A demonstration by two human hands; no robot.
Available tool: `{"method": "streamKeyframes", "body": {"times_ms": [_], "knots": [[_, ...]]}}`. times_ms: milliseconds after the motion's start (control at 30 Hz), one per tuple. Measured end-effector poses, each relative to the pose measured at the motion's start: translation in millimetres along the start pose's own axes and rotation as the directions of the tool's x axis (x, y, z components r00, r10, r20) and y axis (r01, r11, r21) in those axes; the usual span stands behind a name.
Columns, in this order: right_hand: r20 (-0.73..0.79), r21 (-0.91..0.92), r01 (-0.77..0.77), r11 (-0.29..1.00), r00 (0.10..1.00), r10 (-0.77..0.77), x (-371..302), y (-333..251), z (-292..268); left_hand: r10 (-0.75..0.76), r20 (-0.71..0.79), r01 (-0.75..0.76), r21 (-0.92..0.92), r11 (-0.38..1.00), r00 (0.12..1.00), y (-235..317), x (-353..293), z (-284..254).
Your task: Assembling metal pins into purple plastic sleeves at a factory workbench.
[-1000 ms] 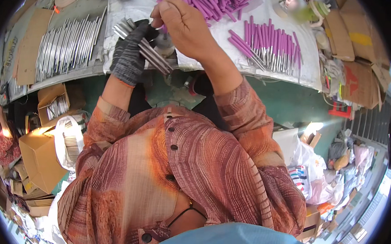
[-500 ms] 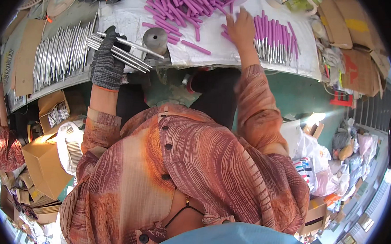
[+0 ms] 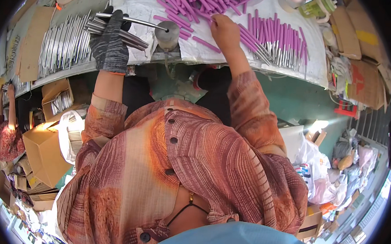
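Observation:
My left hand (image 3: 111,42), in a dark grey knit glove, is closed around several metal rods (image 3: 135,42). One separate rod (image 3: 136,20) sticks out to the right, its end at the hole of a round metal fixture (image 3: 167,39) on the table's front edge. My bare right hand (image 3: 227,34) is at the front of a heap of purple tubes (image 3: 201,3), fingers pinched at the end of one purple tube (image 3: 203,15). To its right lie rows of rods with purple sleeves (image 3: 275,35).
Bare metal rods (image 3: 64,44) lie in a row at the left beside a cardboard strip (image 3: 33,45). Cardboard boxes (image 3: 363,78) stand at the right. A single purple tube (image 3: 206,44) lies near the table's front edge. Another person (image 3: 10,134) is at the far left.
My right hand has moved left from the sleeved rods to the purple heap. More sleeved rods lie at the row's left. The single rod's end has come to the fixture's hole.

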State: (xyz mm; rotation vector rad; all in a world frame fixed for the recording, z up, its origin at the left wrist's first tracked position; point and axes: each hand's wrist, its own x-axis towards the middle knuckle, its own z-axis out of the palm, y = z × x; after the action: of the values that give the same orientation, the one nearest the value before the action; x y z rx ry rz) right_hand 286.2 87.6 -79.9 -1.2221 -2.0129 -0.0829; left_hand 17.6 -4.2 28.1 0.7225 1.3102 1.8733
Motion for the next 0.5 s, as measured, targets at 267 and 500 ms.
{"method": "streamKeyframes", "body": {"times_ms": [267, 500], "knots": [[0.103, 0.897, -0.302, 0.323, 0.853, 0.512, 43, -92, -111, 0.11, 0.355, -0.188, 0.193, 0.963, 0.928, -10, -29, 30], [0.125, 0.971, -0.21, 0.113, 0.851, 0.511, 53, -113, -120, 0.111, 0.46, -0.351, 0.478, 0.805, 0.881, -22, -26, 24]]}}
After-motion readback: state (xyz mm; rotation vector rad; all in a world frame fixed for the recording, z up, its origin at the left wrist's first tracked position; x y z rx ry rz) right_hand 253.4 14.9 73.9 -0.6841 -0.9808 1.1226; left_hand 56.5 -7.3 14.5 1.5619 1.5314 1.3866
